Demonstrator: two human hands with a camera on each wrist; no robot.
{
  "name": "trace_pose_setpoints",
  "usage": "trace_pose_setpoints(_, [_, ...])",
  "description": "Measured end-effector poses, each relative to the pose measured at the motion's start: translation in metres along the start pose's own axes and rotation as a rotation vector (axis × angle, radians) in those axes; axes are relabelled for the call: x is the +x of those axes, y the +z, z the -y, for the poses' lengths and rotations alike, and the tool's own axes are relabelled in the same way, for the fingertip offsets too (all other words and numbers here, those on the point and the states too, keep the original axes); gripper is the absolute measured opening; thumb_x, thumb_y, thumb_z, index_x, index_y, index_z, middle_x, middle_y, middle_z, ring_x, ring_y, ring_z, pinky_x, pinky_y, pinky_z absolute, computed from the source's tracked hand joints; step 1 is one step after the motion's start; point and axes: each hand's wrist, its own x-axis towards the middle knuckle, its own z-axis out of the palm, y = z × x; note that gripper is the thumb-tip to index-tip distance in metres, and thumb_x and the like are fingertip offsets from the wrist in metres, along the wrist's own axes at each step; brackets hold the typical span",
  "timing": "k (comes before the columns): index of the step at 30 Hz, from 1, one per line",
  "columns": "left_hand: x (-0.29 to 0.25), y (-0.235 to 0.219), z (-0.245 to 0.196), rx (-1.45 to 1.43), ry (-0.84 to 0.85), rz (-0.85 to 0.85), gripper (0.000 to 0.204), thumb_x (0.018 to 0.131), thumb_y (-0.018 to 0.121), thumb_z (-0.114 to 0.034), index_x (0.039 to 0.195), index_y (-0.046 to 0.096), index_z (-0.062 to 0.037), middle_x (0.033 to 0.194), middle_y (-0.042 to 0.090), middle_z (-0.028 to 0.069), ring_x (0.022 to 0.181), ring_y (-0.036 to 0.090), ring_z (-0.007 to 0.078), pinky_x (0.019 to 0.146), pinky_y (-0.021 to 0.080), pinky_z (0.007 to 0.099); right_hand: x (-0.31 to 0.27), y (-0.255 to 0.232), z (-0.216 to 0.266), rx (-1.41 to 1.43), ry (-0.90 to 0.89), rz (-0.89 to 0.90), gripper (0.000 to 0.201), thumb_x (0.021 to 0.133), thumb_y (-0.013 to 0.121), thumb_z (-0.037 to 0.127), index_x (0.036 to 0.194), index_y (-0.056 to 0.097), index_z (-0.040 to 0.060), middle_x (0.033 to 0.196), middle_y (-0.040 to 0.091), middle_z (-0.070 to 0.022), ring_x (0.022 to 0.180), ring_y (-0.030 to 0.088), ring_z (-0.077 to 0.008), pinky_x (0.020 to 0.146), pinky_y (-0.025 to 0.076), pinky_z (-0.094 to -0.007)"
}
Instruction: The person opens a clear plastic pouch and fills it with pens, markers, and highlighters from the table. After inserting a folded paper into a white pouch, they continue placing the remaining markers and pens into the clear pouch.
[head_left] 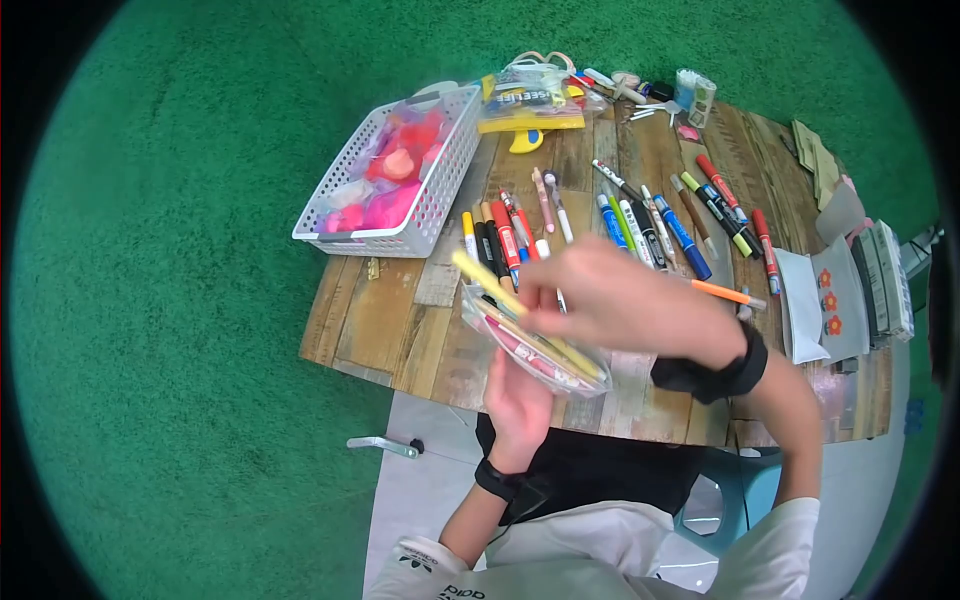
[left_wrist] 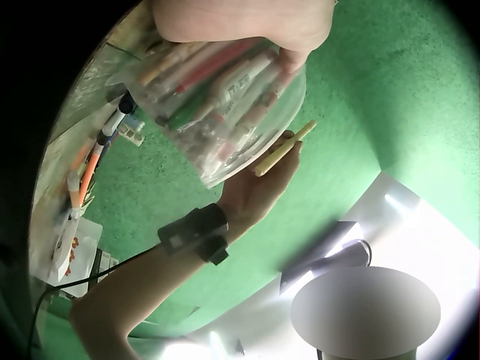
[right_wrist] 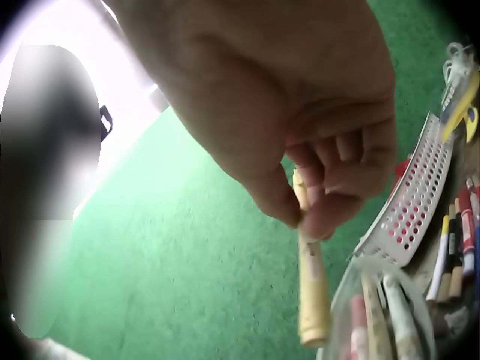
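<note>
Between its thumb and fingers my right hand [head_left: 605, 295] pinches a pale yellow pen [head_left: 478, 272], slanted over the mouth of a clear plastic pouch [head_left: 548, 372]. In the right wrist view the thumb and fingertips grip the pen [right_wrist: 313, 300] partway along its barrel. My left hand [head_left: 520, 408] holds the pouch from below, above the table's near edge. Several pens and markers stand inside it, with pink, yellow and white ones showing. The left wrist view shows fingers and thumb around the pouch [left_wrist: 225, 90], and the right hand [left_wrist: 262, 187] with the pen just past its rim.
Loose markers [head_left: 685, 235] lie across the wooden table [head_left: 400, 345]. A white perforated basket [head_left: 435, 205] of pink items sits at the left edge. Behind are a yellow-edged zip bag [head_left: 530, 105] and a cotton swab container [head_left: 700, 103]. Flower-print paper [head_left: 830, 300] lies right.
</note>
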Motion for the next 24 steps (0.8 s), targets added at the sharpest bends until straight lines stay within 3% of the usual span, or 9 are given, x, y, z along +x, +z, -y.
trace_pose_setpoints(1, [0.0,-0.001,0.0,-0.035,-0.016,0.013,0.056,0.098,0.045,-0.035,0.143,0.031,-0.0067,0.142,0.04,0.0087,0.133,0.037,0.0248,0.112,0.026,0.0445,-0.005,0.009,0.001,-0.057,-0.021,-0.009,0.017,0.08,0.065,0.013,0.081,0.06,-0.0034,0.065,0.061,-0.0161,0.061,0.062,-0.0328,0.058,0.047,-0.0404])
trace_pose_setpoints(5, [0.0,0.002,-0.002,-0.048,-0.022,0.01,0.054,0.098,0.044,-0.034,0.142,0.032,-0.0066,0.143,0.04,0.0091,0.132,0.037,0.0242,0.111,0.026,0.0444,-0.016,0.029,0.008,-0.203,0.031,-0.12,0.017,0.078,0.066,0.012,0.081,0.06,-0.0033,0.069,0.061,-0.0191,0.067,0.061,-0.0383,0.062,0.047,-0.0443])
trace_pose_setpoints(7, [0.001,-0.002,0.0,-0.067,-0.034,0.01,0.053,0.098,0.044,-0.034,0.142,0.032,-0.0066,0.143,0.04,0.0093,0.132,0.037,0.0241,0.111,0.026,0.0442,-0.017,0.024,0.02,-0.29,0.234,-0.083,0.017,0.077,0.066,0.012,0.083,0.06,-0.003,0.072,0.062,-0.0193,0.071,0.061,-0.038,0.065,0.047,-0.0454])
trace_pose_setpoints(10, [0.0,-0.003,0.001,-0.073,-0.028,0.01,0.052,0.099,0.044,-0.033,0.142,0.033,-0.0068,0.143,0.04,0.0094,0.132,0.038,0.0239,0.111,0.027,0.0443,-0.019,0.028,0.009,-0.267,0.099,-0.109,0.018,0.078,0.065,0.012,0.085,0.059,-0.0029,0.074,0.062,-0.0194,0.071,0.061,-0.0385,0.062,0.048,-0.0453])
trace_pose_setpoints(13, [-0.001,-0.002,0.002,-0.063,-0.009,0.002,0.051,0.099,0.043,-0.033,0.141,0.033,-0.0071,0.142,0.04,0.0093,0.132,0.038,0.0239,0.11,0.027,0.0446,-0.02,0.023,0.013,-0.296,0.068,-0.046,0.021,0.082,0.061,0.016,0.09,0.058,-0.0039,0.07,0.061,-0.0212,0.069,0.064,-0.0389,0.058,0.051,-0.0446])
trace_pose_setpoints(16, [-0.001,0.002,-0.001,-0.047,-0.019,-0.015,0.053,0.098,0.043,-0.034,0.143,0.031,-0.008,0.144,0.039,0.0089,0.133,0.037,0.0238,0.111,0.027,0.0442,-0.023,0.023,0.019,-0.318,0.018,-0.062,0.02,0.079,0.063,0.012,0.09,0.058,-0.0035,0.071,0.061,-0.0208,0.071,0.064,-0.0382,0.058,0.051,-0.0441])
trace_pose_setpoints(22, [-0.001,0.004,-0.001,-0.017,-0.013,-0.009,0.055,0.098,0.042,-0.034,0.145,0.028,-0.0081,0.145,0.038,0.0085,0.133,0.036,0.0231,0.112,0.026,0.0422,-0.028,0.03,0.017,-0.353,0.107,-0.088,0.025,0.079,0.064,0.012,0.1,0.063,-0.0025,0.079,0.063,-0.0174,0.07,0.063,-0.037,0.061,0.049,-0.0446])
trace_pose_setpoints(24, [0.0,0.006,-0.001,-0.01,-0.013,-0.006,0.055,0.098,0.042,-0.034,0.145,0.027,-0.0078,0.145,0.038,0.0087,0.134,0.036,0.0232,0.112,0.026,0.0418,-0.028,0.029,0.018,-0.351,0.079,-0.087,0.02,0.077,0.063,0.008,0.093,0.061,-0.0028,0.077,0.063,-0.0187,0.071,0.063,-0.0377,0.06,0.051,-0.0441])
